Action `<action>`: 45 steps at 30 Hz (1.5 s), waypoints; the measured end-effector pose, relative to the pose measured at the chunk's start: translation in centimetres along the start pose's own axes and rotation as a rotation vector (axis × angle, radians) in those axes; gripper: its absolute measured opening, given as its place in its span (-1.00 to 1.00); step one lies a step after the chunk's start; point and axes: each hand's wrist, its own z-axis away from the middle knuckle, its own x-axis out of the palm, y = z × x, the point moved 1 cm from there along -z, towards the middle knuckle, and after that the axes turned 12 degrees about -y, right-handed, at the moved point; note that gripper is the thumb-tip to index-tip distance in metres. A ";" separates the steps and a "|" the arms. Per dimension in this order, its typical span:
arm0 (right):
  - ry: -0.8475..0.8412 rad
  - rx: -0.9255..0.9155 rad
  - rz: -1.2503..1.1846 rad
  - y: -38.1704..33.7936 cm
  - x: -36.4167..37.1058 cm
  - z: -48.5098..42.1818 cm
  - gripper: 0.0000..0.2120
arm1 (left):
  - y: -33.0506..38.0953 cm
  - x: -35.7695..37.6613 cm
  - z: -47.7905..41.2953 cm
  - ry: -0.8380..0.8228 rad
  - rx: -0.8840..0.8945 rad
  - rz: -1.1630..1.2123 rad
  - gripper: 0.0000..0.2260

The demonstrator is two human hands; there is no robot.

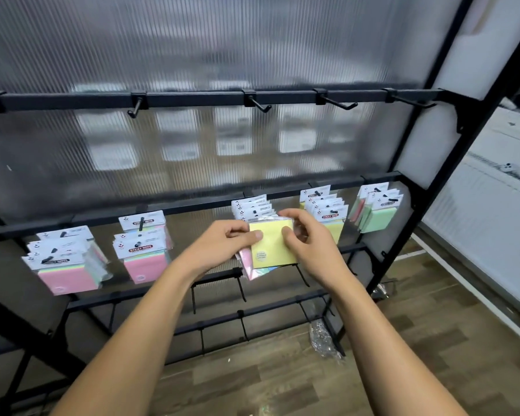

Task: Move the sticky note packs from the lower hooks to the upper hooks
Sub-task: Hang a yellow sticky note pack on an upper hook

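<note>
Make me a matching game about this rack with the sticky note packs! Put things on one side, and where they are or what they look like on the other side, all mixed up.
Things:
1. yellow pack
2. green pack
3. leftmost pack
4. upper hooks

Match with:
A. empty
B. pink in front
C. held by the left hand and right hand
D. hanging farthest right

Pairs: 1-C, 2-D, 3-B, 4-A
</note>
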 end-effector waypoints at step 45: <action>0.104 -0.240 -0.426 -9.0 -5.1 -4.1 -0.84 | 4.4 -1.7 0.0 0.161 0.077 -0.234 -0.83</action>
